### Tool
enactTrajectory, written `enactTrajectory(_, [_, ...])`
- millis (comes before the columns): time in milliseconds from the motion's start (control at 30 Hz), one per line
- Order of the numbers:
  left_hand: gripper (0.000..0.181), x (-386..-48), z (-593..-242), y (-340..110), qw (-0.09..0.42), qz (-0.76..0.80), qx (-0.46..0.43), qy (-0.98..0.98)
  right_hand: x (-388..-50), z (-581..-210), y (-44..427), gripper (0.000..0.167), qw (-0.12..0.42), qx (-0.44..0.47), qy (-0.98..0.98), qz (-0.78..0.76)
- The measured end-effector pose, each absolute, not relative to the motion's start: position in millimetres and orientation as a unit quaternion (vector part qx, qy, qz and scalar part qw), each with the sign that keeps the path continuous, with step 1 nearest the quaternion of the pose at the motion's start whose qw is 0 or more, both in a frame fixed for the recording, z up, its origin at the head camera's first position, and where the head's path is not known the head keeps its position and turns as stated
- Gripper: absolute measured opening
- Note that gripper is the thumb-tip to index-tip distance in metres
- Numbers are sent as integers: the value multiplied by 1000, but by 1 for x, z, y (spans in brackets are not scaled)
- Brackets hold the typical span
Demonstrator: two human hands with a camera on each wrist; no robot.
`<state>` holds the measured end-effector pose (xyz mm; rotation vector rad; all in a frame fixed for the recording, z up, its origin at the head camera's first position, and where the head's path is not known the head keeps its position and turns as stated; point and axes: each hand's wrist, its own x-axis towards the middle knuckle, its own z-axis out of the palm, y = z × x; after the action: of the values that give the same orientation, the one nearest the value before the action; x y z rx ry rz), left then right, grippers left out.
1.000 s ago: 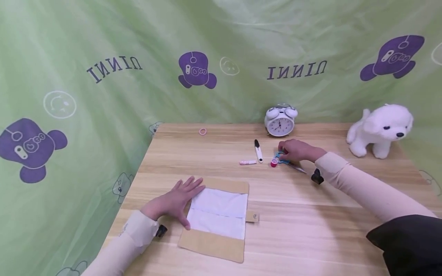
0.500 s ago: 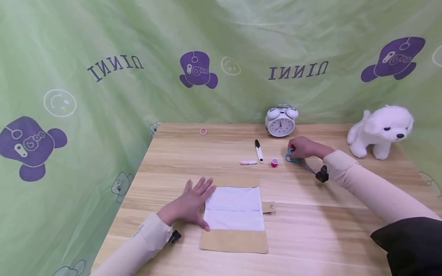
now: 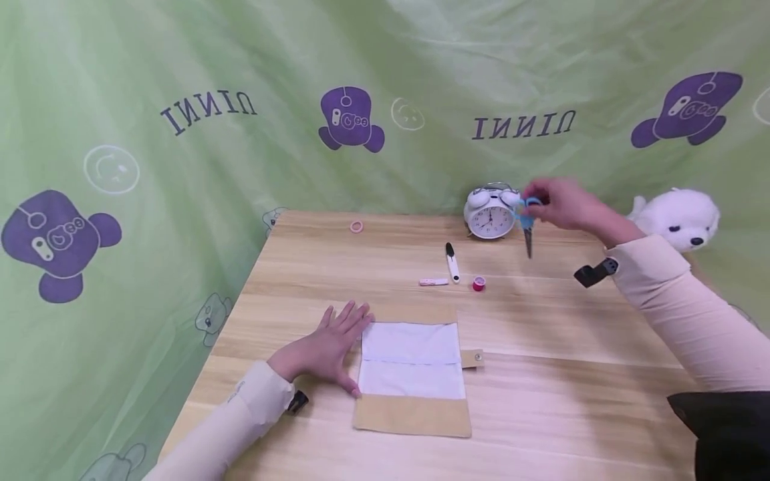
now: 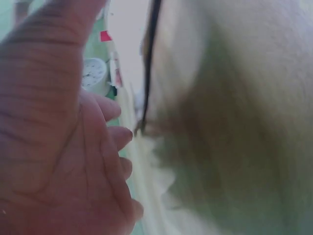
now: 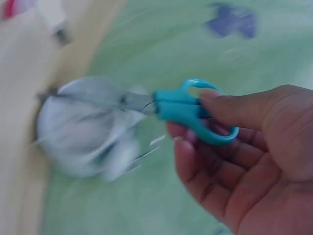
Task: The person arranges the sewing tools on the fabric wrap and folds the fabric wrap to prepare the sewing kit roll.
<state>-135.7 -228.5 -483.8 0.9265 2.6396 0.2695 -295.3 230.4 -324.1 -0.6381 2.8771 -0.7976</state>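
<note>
A tan case with a white lining (image 3: 412,415) lies unfolded on the table, its snap strap (image 3: 472,359) pointing right. My left hand (image 3: 321,351) rests on its left edge with fingers spread; in the left wrist view the fingers of that hand (image 4: 63,142) look relaxed. Raised above the table beside the clock, my right hand (image 3: 568,204) pinches blue-handled scissors (image 3: 527,224) by the handles, blades down. The right wrist view shows the thumb and fingers of the right hand (image 5: 254,152) on the turquoise handles of the scissors (image 5: 173,106), blades closed.
A white alarm clock (image 3: 490,219) stands at the table's back edge, with a white plush dog (image 3: 680,217) to its right. A black-and-white pen-like item (image 3: 452,262), a small pink-and-white item (image 3: 433,282), a red spool (image 3: 478,284) and a pink ring (image 3: 356,227) lie on the table (image 3: 289,267).
My right hand has lifted the scissors off the table, up and to the right. The case has shifted right and turned straighter, with my left hand moving along at its edge.
</note>
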Motion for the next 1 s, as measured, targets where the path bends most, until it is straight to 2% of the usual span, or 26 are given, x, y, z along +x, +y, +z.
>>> enactTrajectory(267, [145, -139, -490, -217, 165, 21, 316, 934, -265, -277, 183, 18, -136, -292, 891, -321])
enactTrajectory(400, [142, -144, -490, -199, 153, 43, 310, 937, -255, -263, 165, 17, -178, -325, 867, -333])
enactTrajectory(567, [145, -153, -491, -182, 177, 45, 304, 935, -246, -276, 142, 19, -113, -340, 858, -367])
enactTrajectory(700, [146, -163, -489, -179, 183, 39, 304, 934, -248, -313, 118, 22, -44, -364, 856, -365])
enactTrajectory(867, [147, -170, -491, -179, 183, 55, 306, 933, -250, -360, 93, 19, 5, -384, 848, -365])
enactTrajectory(1000, [148, -166, -495, -180, 188, 53, 301, 933, -248, -389, 75, 15, 84, -372, 819, -429])
